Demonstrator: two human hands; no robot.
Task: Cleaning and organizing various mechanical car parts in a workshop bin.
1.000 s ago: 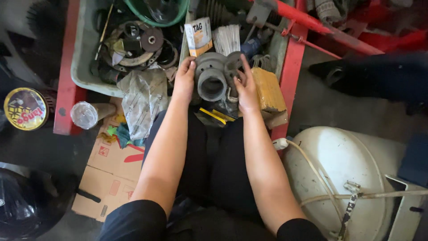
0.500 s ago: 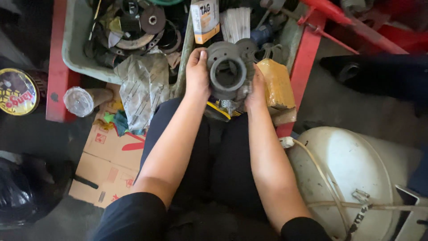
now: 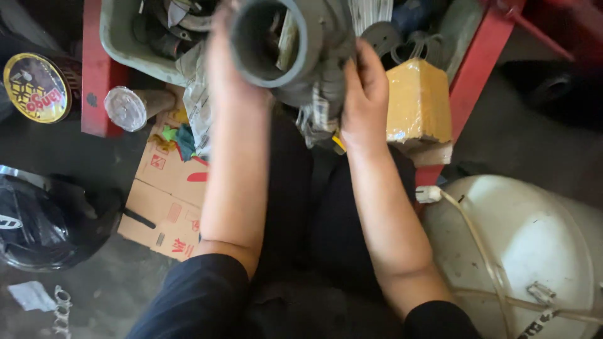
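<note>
Both hands (image 3: pixel 361 94) hold a dull grey round pipe fitting (image 3: pixel 282 37).

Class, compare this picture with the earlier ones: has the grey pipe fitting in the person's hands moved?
Yes. The grey pipe fitting, held by the left hand and right hand, has been lifted out of the grey bin toward the camera, its open end now facing up.

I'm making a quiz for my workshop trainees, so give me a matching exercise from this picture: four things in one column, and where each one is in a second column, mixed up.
Things:
1. grey pipe fitting
2. yellow block
3. flattened cardboard box
4. white tank

Places:
A. on the floor under the left forearm
B. held between left hand and right hand
C. bottom right, with a cord over it
D. just right of the right hand

Pairs: 1-B, 2-D, 3-A, 4-C
</note>
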